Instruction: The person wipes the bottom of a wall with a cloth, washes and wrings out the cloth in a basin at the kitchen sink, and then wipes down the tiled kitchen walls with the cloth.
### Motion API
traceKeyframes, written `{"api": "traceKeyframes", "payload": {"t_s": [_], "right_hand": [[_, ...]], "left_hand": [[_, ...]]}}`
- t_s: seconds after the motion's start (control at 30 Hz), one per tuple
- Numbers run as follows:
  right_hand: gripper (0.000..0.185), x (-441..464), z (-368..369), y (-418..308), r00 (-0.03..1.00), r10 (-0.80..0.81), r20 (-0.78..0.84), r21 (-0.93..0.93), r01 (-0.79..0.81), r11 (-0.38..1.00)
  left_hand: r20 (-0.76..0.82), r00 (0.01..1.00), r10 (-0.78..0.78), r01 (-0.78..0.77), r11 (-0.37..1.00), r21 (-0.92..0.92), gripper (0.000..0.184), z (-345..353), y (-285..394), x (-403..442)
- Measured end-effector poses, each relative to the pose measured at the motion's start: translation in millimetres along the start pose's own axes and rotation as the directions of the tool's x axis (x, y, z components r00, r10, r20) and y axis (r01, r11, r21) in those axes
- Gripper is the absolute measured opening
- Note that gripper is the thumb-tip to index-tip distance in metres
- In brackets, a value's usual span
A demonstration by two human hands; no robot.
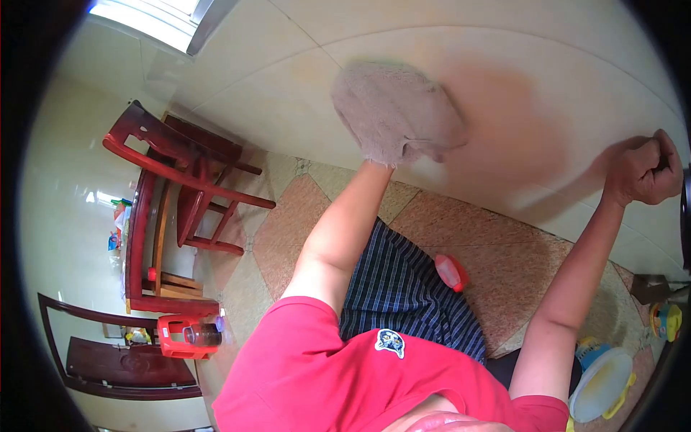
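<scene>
My left hand is hidden inside a greyish-pink fluffy cloth [392,108], which covers it down to the wrist. The cloth lies against the pale tiled wall [288,79]. To the right, my right hand [651,169] is curled into a fist close to the wall, with its shadow falling beside it. I see nothing in that fist. Whether its knuckles touch the tiles I cannot tell. Below and between my arms, a small red plastic object with a pale panel [451,273] is on the floor.
At left are a dark red wooden chair [194,180] and a table [140,245] with items on it. A red stool [169,336] bears a dark jar [203,334]. At lower right is a blue-yellow tub with a whitish lid [603,385]; a yellow container [666,322] stands farther right.
</scene>
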State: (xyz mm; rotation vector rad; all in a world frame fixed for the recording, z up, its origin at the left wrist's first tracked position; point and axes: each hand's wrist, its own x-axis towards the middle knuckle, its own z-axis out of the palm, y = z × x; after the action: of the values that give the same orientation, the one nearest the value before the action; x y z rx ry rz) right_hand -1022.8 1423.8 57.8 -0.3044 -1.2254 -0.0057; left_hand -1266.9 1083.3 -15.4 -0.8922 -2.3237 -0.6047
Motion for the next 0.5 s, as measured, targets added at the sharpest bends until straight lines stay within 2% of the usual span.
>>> {"api": "traceKeyframes", "payload": {"t_s": [0.03,0.1,0.13,0.17,0.23,0.3,0.4,0.5], "right_hand": [[0.017,-1.4,1.5,4.5,0.996,-0.077,-0.041,-0.062,0.075,0.995],[0.015,-2.8,5.4,5.6,0.988,-0.126,-0.087,-0.037,0.123,0.992],[0.012,-2.7,14.0,-4.9,0.991,-0.089,-0.098,0.063,0.095,0.993],[0.01,-3.6,18.2,-12.6,0.993,-0.047,-0.105,0.163,0.064,0.985],[0.009,-3.9,18.7,-17.2,0.995,-0.015,-0.102,0.171,0.032,0.985],[0.008,-2.8,17.3,-16.6,0.995,-0.017,-0.097,0.148,0.032,0.989],[0.007,-2.2,15.3,-13.6,0.995,-0.041,-0.092,0.103,0.05,0.993],[0.007,-2.9,16.2,-13.8,0.992,-0.047,-0.115,0.102,0.059,0.993]], "left_hand": [[-0.002,1.0,0.01,-0.01,0.992,-0.128,0.066,-13.4,11.7,3.0],[-0.028,0.999,0.035,-0.042,0.936,-0.348,0.067,-38.0,39.0,15.6],[-0.059,0.997,0.055,-0.073,0.926,-0.369,0.067,-42.1,46.1,23.3],[-0.092,0.993,0.079,-0.107,0.926,-0.361,0.067,-41.8,53.0,33.8],[-0.179,0.973,0.146,-0.18,0.964,-0.193,0.066,-17.1,58.8,60.9],[-0.187,0.964,0.187,-0.203,0.977,-0.067,0.066,5.7,55.3,62.7],[-0.137,0.961,0.239,-0.24,0.971,0.007,0.065,22.4,46.0,14.2],[-0.092,0.958,0.27,-0.271,0.963,0.001,0.065,20.0,38.6,-33.9]]}}
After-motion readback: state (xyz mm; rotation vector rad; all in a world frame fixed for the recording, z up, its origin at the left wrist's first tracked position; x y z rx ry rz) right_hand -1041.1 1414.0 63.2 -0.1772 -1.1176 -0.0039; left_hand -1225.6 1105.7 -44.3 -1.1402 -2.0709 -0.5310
